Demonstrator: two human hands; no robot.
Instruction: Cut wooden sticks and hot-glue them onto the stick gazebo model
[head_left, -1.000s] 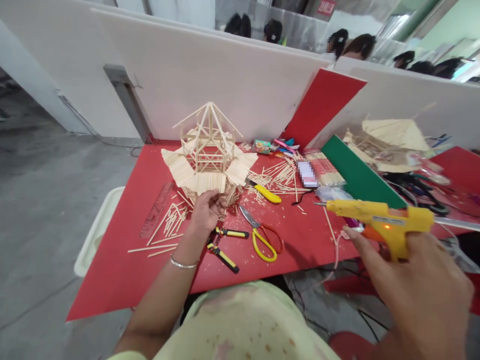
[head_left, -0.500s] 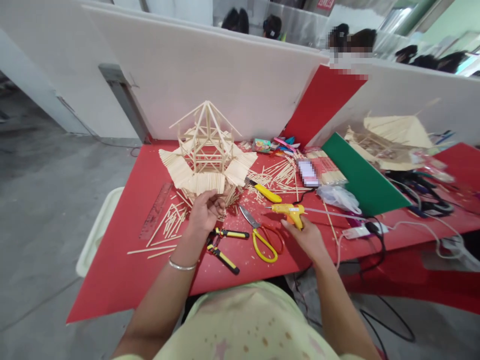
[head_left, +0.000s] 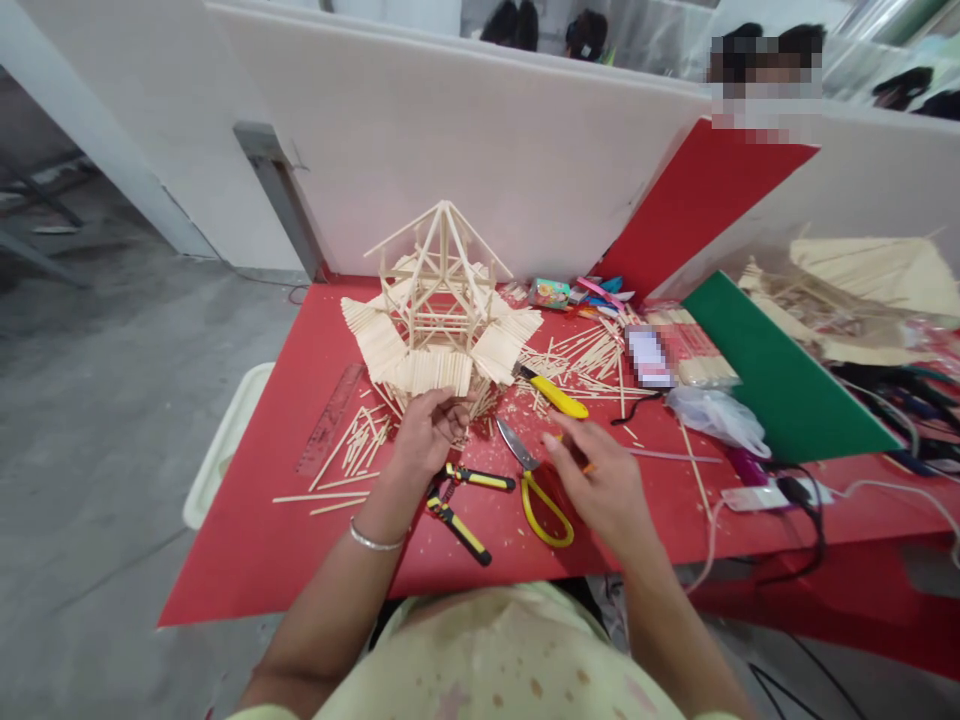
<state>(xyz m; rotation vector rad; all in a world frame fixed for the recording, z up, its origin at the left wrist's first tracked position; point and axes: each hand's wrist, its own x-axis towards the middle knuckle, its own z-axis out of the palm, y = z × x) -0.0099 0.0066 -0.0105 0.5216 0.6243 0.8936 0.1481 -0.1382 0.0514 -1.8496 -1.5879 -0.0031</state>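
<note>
A pavilion model built of thin wooden sticks stands on the red table. My left hand is at the model's front edge, its fingers curled on the sticks of the lower roof panel. My right hand hovers over the table to the right of it, closed around a yellow glue gun. The hand hides nearly all of the gun. Only an orange bit shows, and the clear glue stick pokes out to the right. Yellow-handled scissors lie just under this hand.
Yellow-and-black pliers, a yellow utility knife, a ruler and several loose sticks lie around the model. A green board, a plastic bag, cables and another stick model are at right. White dividers stand behind.
My right hand brought the glue gun from the far right in toward the model, and now covers it above the scissors. My left hand stayed on the model.
</note>
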